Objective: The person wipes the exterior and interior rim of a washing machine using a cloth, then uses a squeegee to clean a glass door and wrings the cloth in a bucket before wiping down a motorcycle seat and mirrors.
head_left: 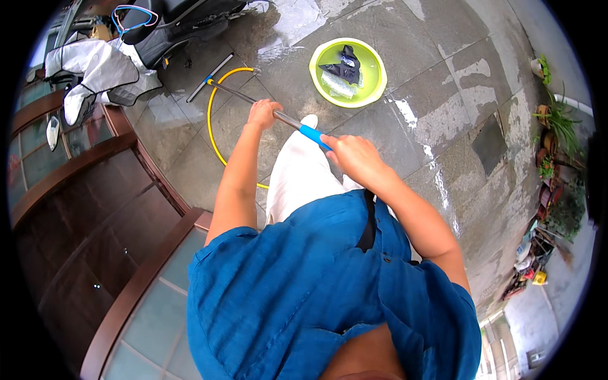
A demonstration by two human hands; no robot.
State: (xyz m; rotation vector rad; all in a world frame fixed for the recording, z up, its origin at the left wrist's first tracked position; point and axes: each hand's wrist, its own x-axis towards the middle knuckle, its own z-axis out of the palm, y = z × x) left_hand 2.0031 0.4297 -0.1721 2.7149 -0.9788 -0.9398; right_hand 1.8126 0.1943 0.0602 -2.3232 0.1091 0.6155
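Both my hands are closed around one long floor squeegee (pixel 288 120) with a metal pole. My left hand (pixel 263 114) grips the bare pole partway down. At the upper end my right hand (pixel 353 154) is wrapped about the blue grip. The squeegee's wide thin head (pixel 209 78) rests on the wet grey paving at the upper left, beside a yellow hose (pixel 210 120) that curves behind the pole. Beyond my feet, slightly right, stands a yellow-green basin (pixel 382 79) holding dark cloth (pixel 346 66) and something clear and crumpled (pixel 339 87).
A scooter (pixel 180 31) with a silvery cover (pixel 95 60) stands at the upper left. Brown-framed doors (pixel 88 234) line the left side. Potted plants (pixel 560 126) and clutter run along the right wall. White streaks (pixel 437 177) and wet patches mark the paving.
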